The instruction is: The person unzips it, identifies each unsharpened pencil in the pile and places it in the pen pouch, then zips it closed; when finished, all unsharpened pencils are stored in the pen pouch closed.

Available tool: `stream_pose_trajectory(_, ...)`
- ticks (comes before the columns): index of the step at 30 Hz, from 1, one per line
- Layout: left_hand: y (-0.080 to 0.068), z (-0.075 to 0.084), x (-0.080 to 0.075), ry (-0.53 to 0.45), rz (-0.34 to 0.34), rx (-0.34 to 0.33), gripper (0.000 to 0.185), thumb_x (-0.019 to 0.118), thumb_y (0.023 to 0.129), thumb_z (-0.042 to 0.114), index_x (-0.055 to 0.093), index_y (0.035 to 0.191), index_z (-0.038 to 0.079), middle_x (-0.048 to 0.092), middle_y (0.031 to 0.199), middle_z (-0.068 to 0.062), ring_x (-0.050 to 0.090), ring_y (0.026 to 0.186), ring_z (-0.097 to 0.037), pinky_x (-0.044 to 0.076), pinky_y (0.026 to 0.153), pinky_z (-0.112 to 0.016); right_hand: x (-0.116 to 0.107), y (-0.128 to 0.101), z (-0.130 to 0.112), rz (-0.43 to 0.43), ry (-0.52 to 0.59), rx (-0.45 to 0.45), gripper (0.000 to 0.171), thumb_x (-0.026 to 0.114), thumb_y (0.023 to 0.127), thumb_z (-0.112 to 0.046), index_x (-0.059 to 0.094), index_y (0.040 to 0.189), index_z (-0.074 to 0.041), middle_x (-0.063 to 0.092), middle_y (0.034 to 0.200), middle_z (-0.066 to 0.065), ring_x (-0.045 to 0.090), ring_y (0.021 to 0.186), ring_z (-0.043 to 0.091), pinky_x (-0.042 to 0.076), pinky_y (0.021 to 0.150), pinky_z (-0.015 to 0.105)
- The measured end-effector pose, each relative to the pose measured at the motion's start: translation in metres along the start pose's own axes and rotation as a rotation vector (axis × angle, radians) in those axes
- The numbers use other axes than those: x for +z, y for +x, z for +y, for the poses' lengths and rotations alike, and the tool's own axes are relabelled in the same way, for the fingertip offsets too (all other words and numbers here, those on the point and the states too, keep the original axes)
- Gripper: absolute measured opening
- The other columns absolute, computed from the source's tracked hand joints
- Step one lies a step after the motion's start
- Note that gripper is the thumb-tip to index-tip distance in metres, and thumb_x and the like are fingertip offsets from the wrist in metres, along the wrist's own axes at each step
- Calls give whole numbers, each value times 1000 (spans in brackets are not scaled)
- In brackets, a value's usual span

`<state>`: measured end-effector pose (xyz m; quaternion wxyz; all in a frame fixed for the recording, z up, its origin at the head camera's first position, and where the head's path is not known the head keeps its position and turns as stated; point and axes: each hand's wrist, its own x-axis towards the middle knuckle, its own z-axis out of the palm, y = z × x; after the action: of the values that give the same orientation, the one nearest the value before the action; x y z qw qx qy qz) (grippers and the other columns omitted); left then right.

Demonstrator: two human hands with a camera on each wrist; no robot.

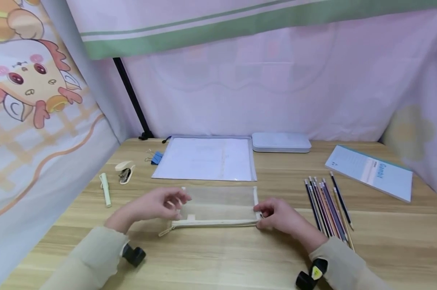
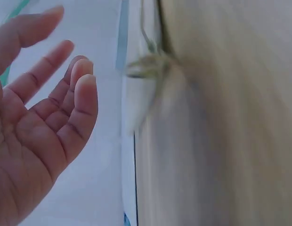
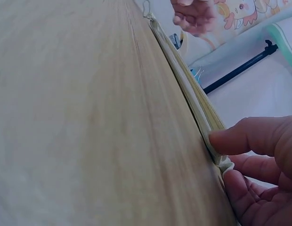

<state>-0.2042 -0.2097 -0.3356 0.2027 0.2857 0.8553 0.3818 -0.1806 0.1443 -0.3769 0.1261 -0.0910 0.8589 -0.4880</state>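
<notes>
The fingers (image 2: 66, 89) of the left hand (image 1: 156, 205) are spread loose and hold nothing, hovering just over the left part of the mesh pouch (image 1: 218, 205). Left of that hand on the worktop (image 1: 218, 257) lie a pale green pen (image 1: 105, 189), a small stapler (image 1: 125, 171) and blue binder clips (image 1: 156, 157). The pouch lies flat at the middle near the front edge, its cream zipper band (image 1: 214, 222) along the near side and the pull tab (image 1: 164, 232) trailing off to the left. Behind it are a clear document folder (image 1: 205, 159) and a grey tin case (image 1: 280, 142). The right hand (image 1: 280, 217) pinches the pouch's right end, thumb on top and fingers curled beneath, as the right wrist view shows. The pouch looks light, thin and floppy, likely to sag or bunch if lifted by one corner; the stitched zipper band and end seams look the firmest places to hold. Further right lie a row of pencils (image 1: 328, 207) and a blue notebook (image 1: 370, 171).
</notes>
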Motion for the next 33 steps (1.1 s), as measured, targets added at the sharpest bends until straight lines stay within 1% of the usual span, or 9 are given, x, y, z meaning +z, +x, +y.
stream_pose_trajectory(3,23,16,10,27,-97,33,63,73,76,18,46,133,13,54,113,-10,56,99,-21,51,86,-29,-2,0,1,-7,-12,-10,41,77,65,-3,66,105,-2,52,82,6,47,77,17,43,61,24)
stream_pose_trajectory(5,38,24,19,53,-167,33,67,74,75,16,44,134,16,55,109,-8,55,95,-18,51,82,-28,-1,1,2,-14,-21,-18,42,77,65,-4,67,105,-2,52,81,6,46,76,17,43,61,24)
stream_pose_trajectory(8,57,27,30,113,-251,3,68,78,71,15,47,131,22,55,97,-3,52,81,-13,49,71,-23,0,3,2,-22,-24,-23,42,77,65,-4,67,105,-2,52,82,5,47,77,17,43,62,25)
stream_pose_trajectory(11,68,25,35,196,-307,-23,67,81,67,17,50,126,27,53,87,-1,46,71,-10,44,63,-21,3,4,2,-26,-27,-28,41,78,65,-4,67,105,-3,52,82,5,47,77,17,43,63,25)
stream_pose_trajectory(16,74,23,36,273,-323,-61,68,81,66,14,50,123,34,50,84,3,45,70,-10,42,62,-22,3,5,0,-27,-24,-14,42,79,64,-4,67,105,-5,52,84,6,47,78,18,44,65,27)
stream_pose_trajectory(21,80,23,34,263,-328,-68,65,76,69,11,50,122,38,50,86,3,45,74,-12,43,65,-23,-2,3,-2,-19,-27,11,42,78,65,-3,67,105,-5,52,84,6,47,78,18,44,65,27)
stream_pose_trajectory(26,84,21,32,181,-358,-20,60,69,72,7,53,123,33,52,85,2,45,70,-10,43,61,-21,-11,1,-4,-76,-57,-6,44,78,67,-7,64,108,-4,55,88,6,49,81,18,46,69,27)
stream_pose_trajectory(30,80,17,31,102,-373,0,51,64,77,3,56,121,27,51,83,2,44,69,-9,42,59,-19,-30,-5,-9,-148,-68,-87,52,75,73,-15,55,119,1,57,97,10,53,88,19,49,78,30)
stream_pose_trajectory(33,75,16,32,59,-359,-11,43,64,79,7,58,118,25,52,81,3,46,70,-9,44,61,-20,-53,-13,-10,-121,-108,-126,52,71,80,-21,52,124,1,58,101,11,54,91,20,50,78,31)
